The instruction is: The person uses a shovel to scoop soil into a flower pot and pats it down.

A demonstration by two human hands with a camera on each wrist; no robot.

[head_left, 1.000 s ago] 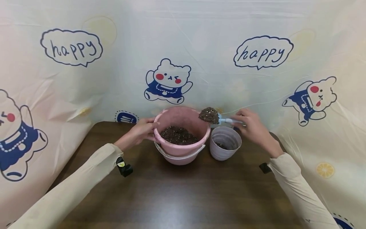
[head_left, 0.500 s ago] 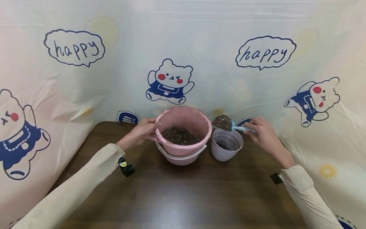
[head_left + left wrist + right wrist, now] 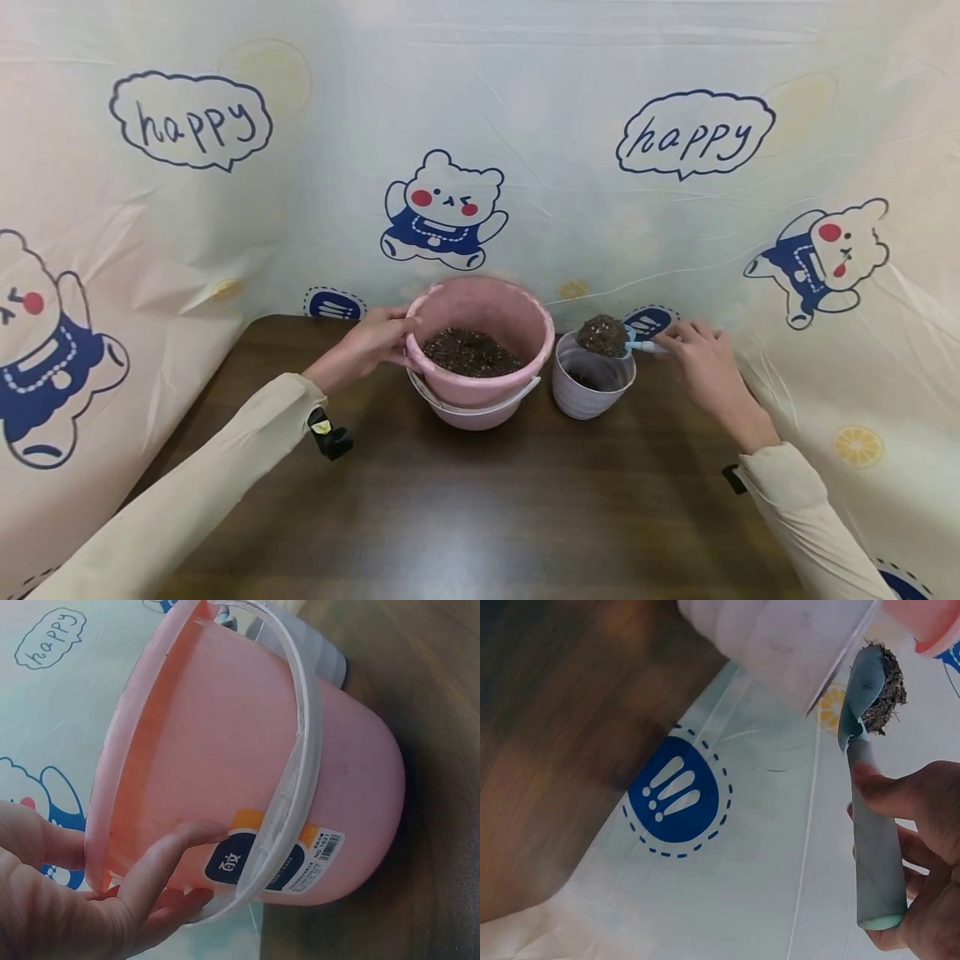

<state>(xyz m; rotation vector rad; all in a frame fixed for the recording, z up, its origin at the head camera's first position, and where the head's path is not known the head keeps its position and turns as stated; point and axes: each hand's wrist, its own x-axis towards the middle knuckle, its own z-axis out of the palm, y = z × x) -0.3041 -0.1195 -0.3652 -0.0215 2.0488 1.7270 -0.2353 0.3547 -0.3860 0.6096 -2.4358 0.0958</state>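
Observation:
A pink bucket with dark soil in it stands on the table. My left hand grips the bucket's rim at its left side, thumb over the edge and fingers against the outer wall beside the white handle. In my right hand is a light blue garden trowel, held by its handle. A heaped load of soil lies on the trowel's blade, over the mouth of a pale grey flowerpot. A little dark soil shows inside that pot, just right of the bucket.
The dark wooden table stretches toward me in front of both containers. Close behind them hangs a pale curtain printed with bears and the word "happy". A label is stuck on the bucket's side.
My right hand has carried the loaded trowel rightward and down, from beside the bucket's rim to over the flowerpot. My left hand stays on the bucket.

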